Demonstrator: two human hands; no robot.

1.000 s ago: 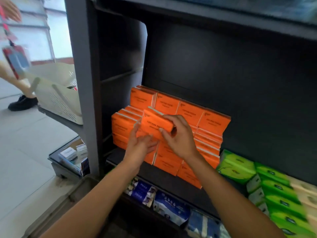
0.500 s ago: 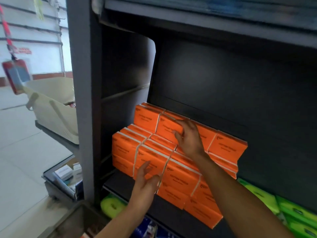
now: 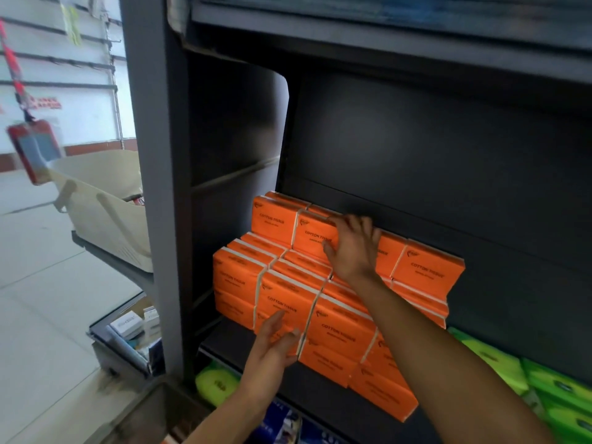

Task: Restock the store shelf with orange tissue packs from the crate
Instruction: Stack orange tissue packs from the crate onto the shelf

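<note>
Orange tissue packs (image 3: 339, 334), printed "COTTON TISSUE", stand stacked in stepped rows at the left end of the dark store shelf (image 3: 320, 402), the front rows lower and the back rows higher against the black rear panel. The right hand (image 3: 354, 248) reaches in over the middle rows and lies on the upper back row, its fingers (image 3: 358, 221) spread and nearly straight, the tips over the top edge of a pack and the thumb down across that pack's face; it presses rather than grasps. The left hand (image 3: 272, 344) is lower, at the front row, palm turned toward the packs, fingers extended and close together, the fingertips touching the face of a front pack near its lower edge; nothing is held in it. Green tissue packs (image 3: 544, 389) sit on the same shelf to the right of the orange stack. A beige plastic basket (image 3: 105, 213) stands beyond the shelf's grey upright, at the left.
</note>
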